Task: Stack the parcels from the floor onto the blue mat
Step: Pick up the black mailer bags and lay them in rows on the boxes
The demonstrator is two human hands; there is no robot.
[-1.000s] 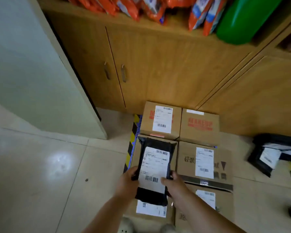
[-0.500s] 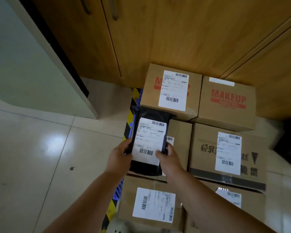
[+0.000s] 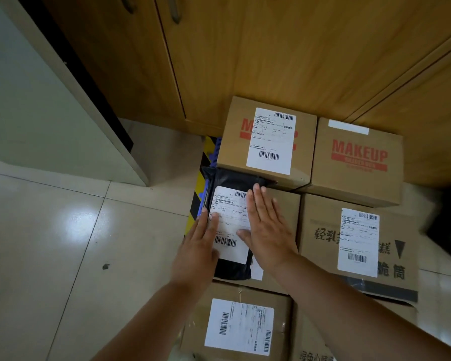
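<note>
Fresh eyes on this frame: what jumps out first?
Two flat hands, left hand and right hand, rest on a black parcel with a white label, lying on a cardboard box at centre. Behind it, against the wooden cabinet, sits a box printed MAKEUP in red. A strip of blue mat shows at the stack's left edge.

We're looking down at a glossy pale tiled floor (image 3: 63, 243), and it's catching a bright patch of overhead light (image 3: 80, 222) on the left. Dark grout lines are crossing it, and a small dark speck (image 3: 106, 266) is sitting on one tile. Ahead, we're facing wooden cabinets (image 3: 258, 53) with two metal door handles (image 3: 176, 11) peeking in at the top. On the left, a pale green panel (image 3: 31, 105) is angling toward the cabinets.
</note>
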